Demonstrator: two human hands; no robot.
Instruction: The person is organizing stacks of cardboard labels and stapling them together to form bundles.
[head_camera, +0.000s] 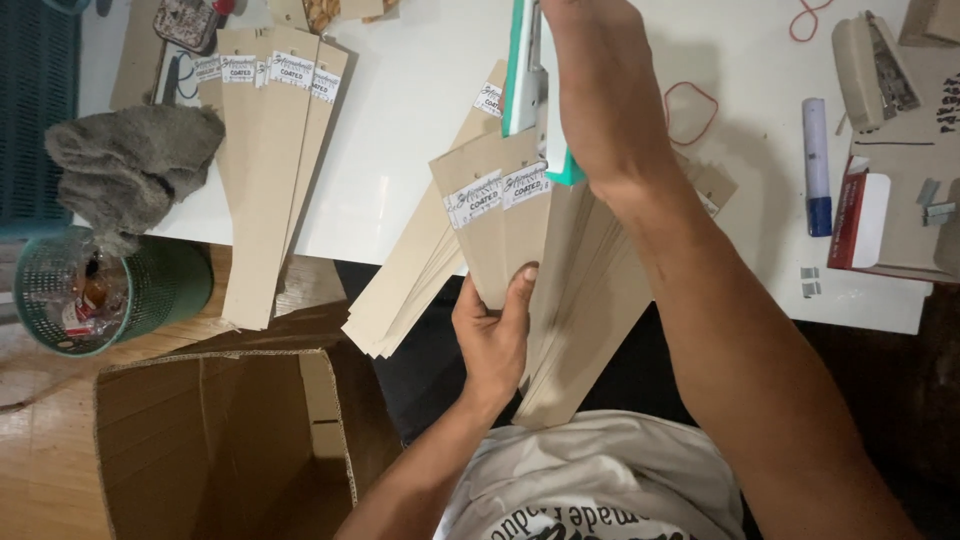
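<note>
My left hand (492, 333) grips the lower end of a long tan cardboard sleeve (492, 215) that bears a white label near its top. My right hand (595, 85) presses down on a teal and white stapler (525, 75) set over the sleeve's top edge. Under the sleeve lies a fanned pile of similar tan sleeves (420, 280) that hangs over the front edge of the white table (400, 110).
A second stack of labelled sleeves (268, 170) lies at the left, beside a grey cloth (130, 160). A green mesh bin (100, 290) and an open cardboard box (220, 440) stand on the floor. At the right are a glue stick (817, 165), a red-and-white box (858, 218) and rubber bands (692, 110).
</note>
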